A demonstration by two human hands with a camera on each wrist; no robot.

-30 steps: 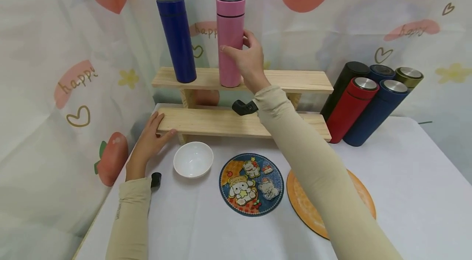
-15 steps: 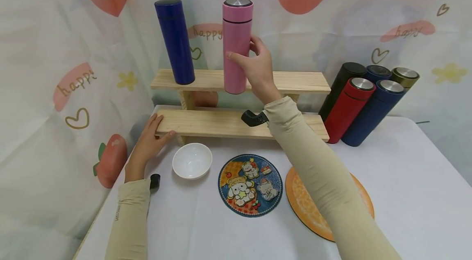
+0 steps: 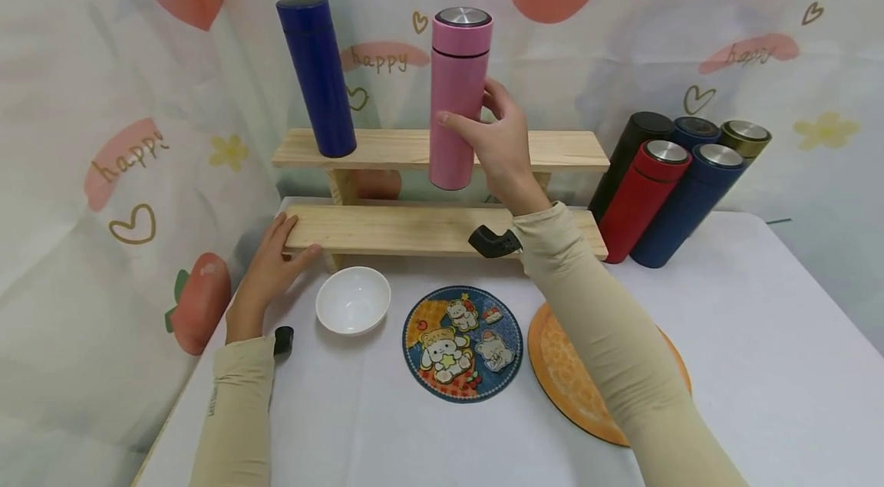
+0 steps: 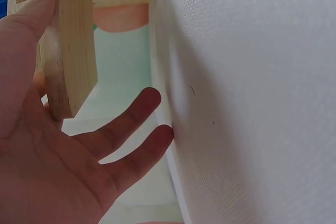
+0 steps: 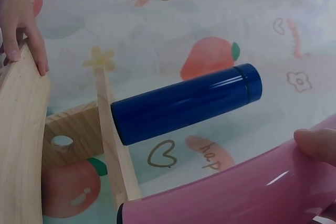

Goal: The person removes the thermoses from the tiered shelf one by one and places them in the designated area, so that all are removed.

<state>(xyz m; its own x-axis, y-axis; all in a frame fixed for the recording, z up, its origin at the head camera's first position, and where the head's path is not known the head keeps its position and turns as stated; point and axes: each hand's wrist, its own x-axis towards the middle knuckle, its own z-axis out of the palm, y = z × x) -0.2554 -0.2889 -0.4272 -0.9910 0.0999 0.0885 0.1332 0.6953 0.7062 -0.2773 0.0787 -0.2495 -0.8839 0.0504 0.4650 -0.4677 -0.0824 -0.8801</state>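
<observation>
My right hand (image 3: pixel 507 146) grips a pink thermos bottle (image 3: pixel 457 80) around its lower half, thumb in front. The bottle is nearly upright, its base lower than the front edge of the upper wooden shelf (image 3: pixel 394 149). In the right wrist view, the pink thermos (image 5: pixel 236 195) fills the lower right. My left hand (image 3: pixel 265 272) holds the left end of the lower shelf (image 3: pixel 387 230). In the left wrist view, the thumb lies on one side of the board (image 4: pixel 77 51), and two fingers stretch past it. A dark blue thermos (image 3: pixel 319 80) stands on the upper shelf's left part.
Several more thermoses, among them a red one (image 3: pixel 645 199) and a blue one (image 3: pixel 687 207), lean together right of the shelf. In front are a white bowl (image 3: pixel 354 301), a round cartoon mat (image 3: pixel 442 318) and an orange round mat (image 3: pixel 573 387). A printed curtain (image 3: pixel 594 73) hangs behind.
My right hand has brought the pink thermos from the upper shelf toward me, to the right and lower in view. The left hand stays on the lower shelf. The view has shifted slightly.
</observation>
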